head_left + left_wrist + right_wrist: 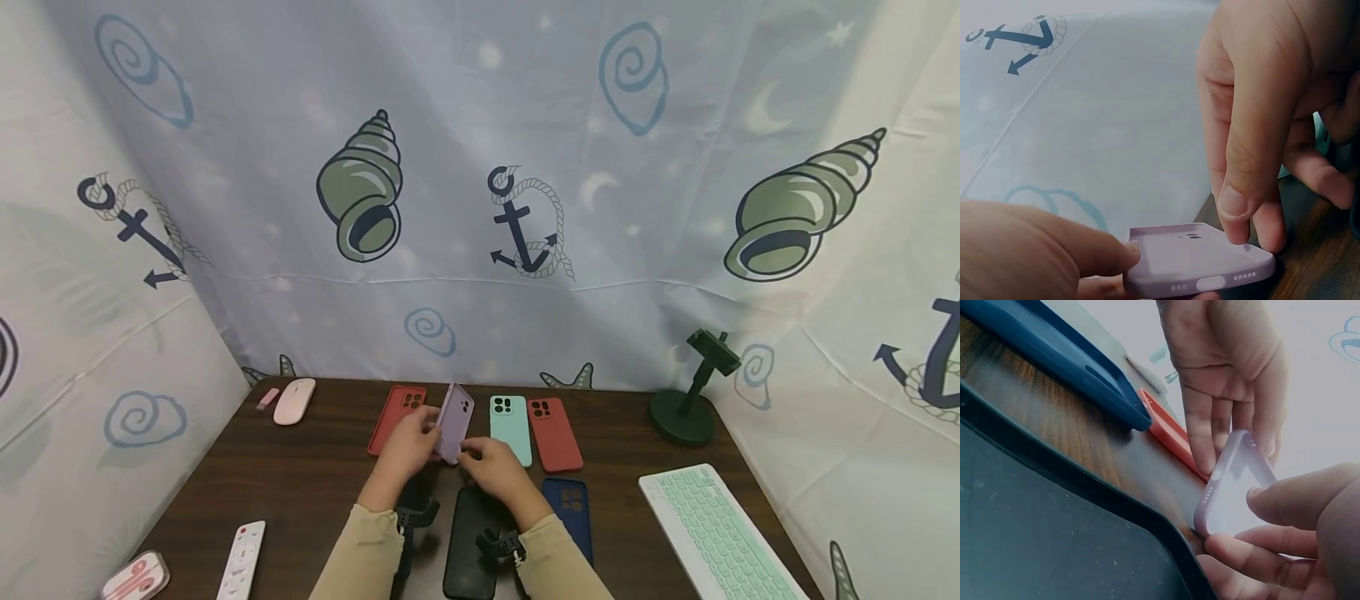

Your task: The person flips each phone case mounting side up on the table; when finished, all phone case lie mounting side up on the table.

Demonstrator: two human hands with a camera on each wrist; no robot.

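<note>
Dark wood-grain table [315, 483] and objects resting on it. Back left: pink computer mouse [295, 402], small pink oblong [267, 398] just to its left. Back centre: red phone case [395, 421]; farther right, mint-green phone case [513, 433] and coral phone case [557, 442], side by side. Front centre: black phone [467, 554], between a navy phone case [572, 510] and a second navy case [1066, 369]. Front left: white remote control [242, 560]; small white case with pink markings [137, 577]. Right: dark green stand [682, 418], upright; white keyboard with mint keys [720, 529].
</note>
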